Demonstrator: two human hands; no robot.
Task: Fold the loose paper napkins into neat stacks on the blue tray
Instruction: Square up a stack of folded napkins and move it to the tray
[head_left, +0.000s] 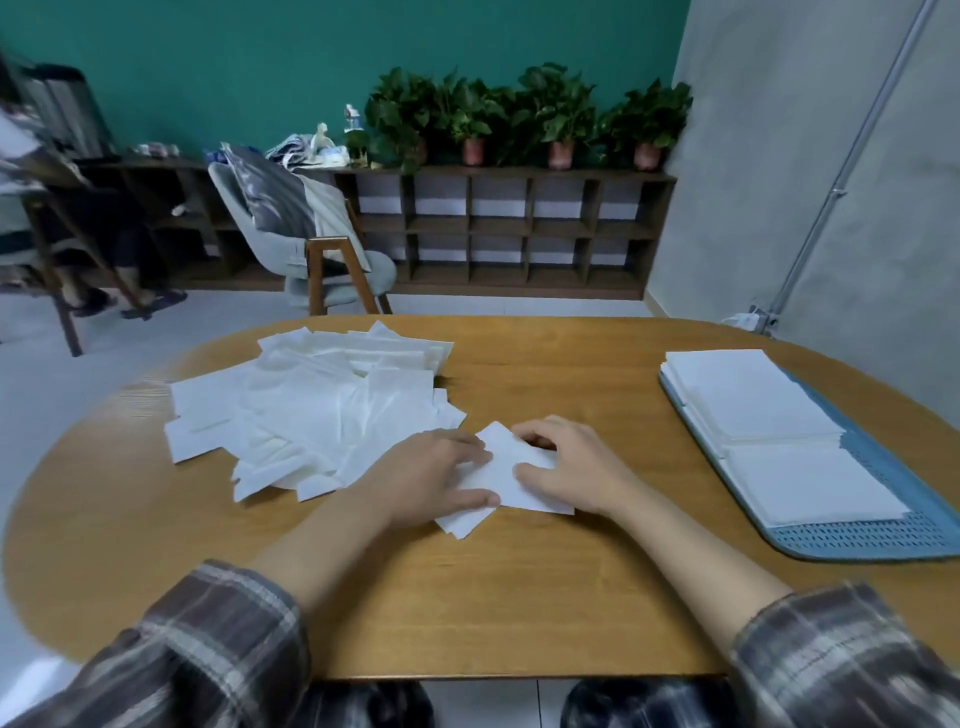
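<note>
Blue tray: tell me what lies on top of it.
Two stacks of folded napkins, a far stack and a near stack, rest on the blue tray. Its surface beneath them is covered.

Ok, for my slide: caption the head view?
Left hand and right hand press a white paper napkin on the oval wooden table.

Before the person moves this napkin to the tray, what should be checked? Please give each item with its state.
1. The left hand and right hand press the napkin flat on the table: ok.
2. Fold complete, edges aligned: cannot tell, the hands cover it.
3. The near stack on the blue tray is neat: ok.
4. The far stack is neat: ok.
5. The loose pile is used up: not ok, many napkins lie there.
</note>
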